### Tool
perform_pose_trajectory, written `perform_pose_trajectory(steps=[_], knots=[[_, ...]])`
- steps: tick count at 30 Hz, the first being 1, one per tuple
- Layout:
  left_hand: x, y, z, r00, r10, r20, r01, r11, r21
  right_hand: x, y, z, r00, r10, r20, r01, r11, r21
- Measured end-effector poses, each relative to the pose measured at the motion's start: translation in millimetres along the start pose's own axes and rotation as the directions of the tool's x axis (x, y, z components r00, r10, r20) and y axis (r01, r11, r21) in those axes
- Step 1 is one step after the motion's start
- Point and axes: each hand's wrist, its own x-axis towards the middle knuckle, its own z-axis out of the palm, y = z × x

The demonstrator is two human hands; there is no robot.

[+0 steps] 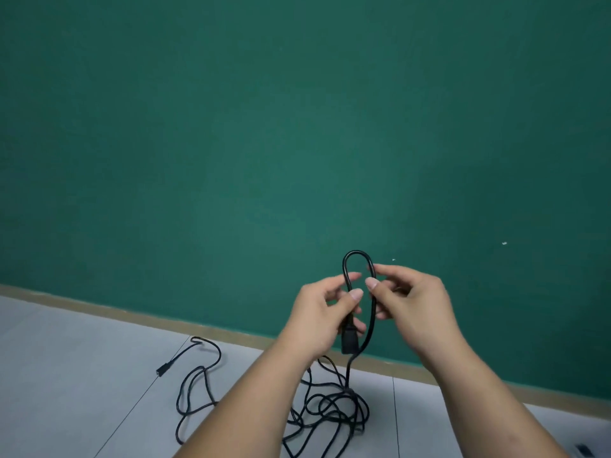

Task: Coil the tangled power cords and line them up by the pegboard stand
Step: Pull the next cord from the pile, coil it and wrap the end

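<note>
Black plug end lies on the grey floor tile, far left. Tangle sits on the floor beneath my forearms. Left hand is curled round the cord just above its connector. Loop rises between both hands. Right hand pinches the loop's right leg between thumb and forefinger.

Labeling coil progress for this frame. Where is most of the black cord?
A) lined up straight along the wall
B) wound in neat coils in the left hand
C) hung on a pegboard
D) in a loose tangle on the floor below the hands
D: the left hand and right hand hold up only one small loop of the power cord, while the rest lies in a tangle on the floor.
</note>
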Motion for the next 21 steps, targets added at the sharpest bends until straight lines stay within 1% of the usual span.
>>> perform_pose_trajectory(steps=[3, 7, 9, 11, 12, 15, 18, 21], knots=[[1.9, -5.8, 2.8, 0.999, 0.025, 0.034, -0.028, 0.996, 0.081, -2.1, 2.3, -0.7, 0.998, -0.059, 0.011, 0.06, 0.99, -0.131], [0.1, -7.6, 6.2, 0.997, 0.076, 0.008, -0.077, 0.991, 0.109, -7.7, -1.6, 3.4, 0.993, -0.12, 0.008, 0.119, 0.977, -0.176], [-1.6, -9.5, 4.7, 0.995, 0.1, 0.005, -0.1, 0.981, 0.169, -13.3, -3.4, 8.0, 0.991, -0.13, 0.021, 0.131, 0.967, -0.219], [-7.1, -8.0, 3.7, 0.995, 0.084, 0.049, -0.092, 0.979, 0.184, -19.0, -2.1, 12.6, 0.985, -0.173, 0.004, 0.167, 0.939, -0.301], [-10.5, -6.2, 3.9, 0.996, 0.052, 0.075, -0.063, 0.987, 0.145, -21.7, -1.3, 14.1, 0.98, -0.2, -0.016, 0.185, 0.927, -0.325], [-21.4, 2.2, 2.7, 0.981, -0.068, 0.181, 0.066, 0.998, 0.015, -28.3, -0.7, 14.6, 0.973, -0.207, -0.098, 0.176, 0.95, -0.258], [-27.8, 7.1, -1.6, 0.96, -0.138, 0.244, 0.129, 0.99, 0.052, -30.5, -0.1, 12.7, 0.979, -0.179, -0.095, 0.161, 0.972, -0.17], [-30.9, 7.1, -3.8, 0.952, -0.184, 0.244, 0.162, 0.981, 0.106, -30.3, 1.2, 10.9, 0.991, -0.126, -0.047, 0.121, 0.987, -0.106]])
